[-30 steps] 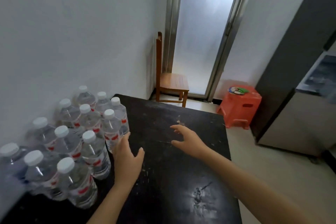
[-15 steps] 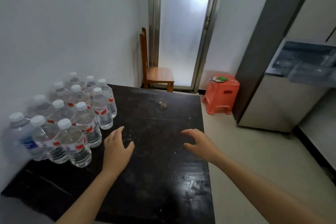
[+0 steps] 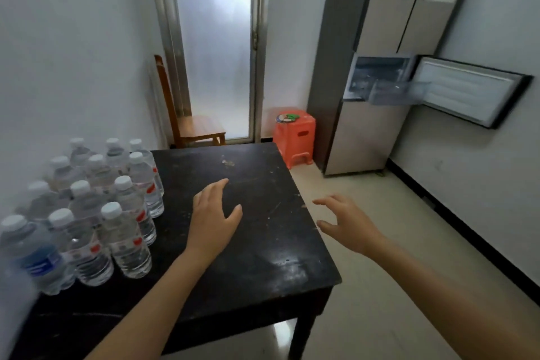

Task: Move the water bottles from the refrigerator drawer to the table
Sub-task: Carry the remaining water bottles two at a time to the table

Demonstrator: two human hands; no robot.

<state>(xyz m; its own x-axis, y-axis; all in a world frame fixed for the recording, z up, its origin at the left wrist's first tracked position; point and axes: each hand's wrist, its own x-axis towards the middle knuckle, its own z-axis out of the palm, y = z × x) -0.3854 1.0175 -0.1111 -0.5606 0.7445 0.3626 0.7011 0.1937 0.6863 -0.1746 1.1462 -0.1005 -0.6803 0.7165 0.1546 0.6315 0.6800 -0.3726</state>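
Several clear water bottles [image 3: 125, 240] with white caps stand upright in a cluster on the left side of the black table [image 3: 263, 272], against the wall. My left hand [image 3: 214, 218] hovers over the table's middle, fingers spread, holding nothing. My right hand [image 3: 347, 223] is open and empty past the table's right edge, above the floor. The grey refrigerator [image 3: 371, 131] stands at the back right with a compartment door [image 3: 467, 93] swung open and a clear drawer [image 3: 394, 92] pulled out. I cannot tell what the drawer holds.
A wooden chair [image 3: 190, 123] stands by the frosted glass door [image 3: 216, 44] behind the table. An orange plastic stool [image 3: 295, 137] sits between the table and the refrigerator. Pale tiled floor [image 3: 380, 242] stretches from the table to the refrigerator.
The view has swung right, bringing the refrigerator and its open drawer into sight. Both empty hands have drifted right, away from the bottles; the right hand has crossed the table's edge.
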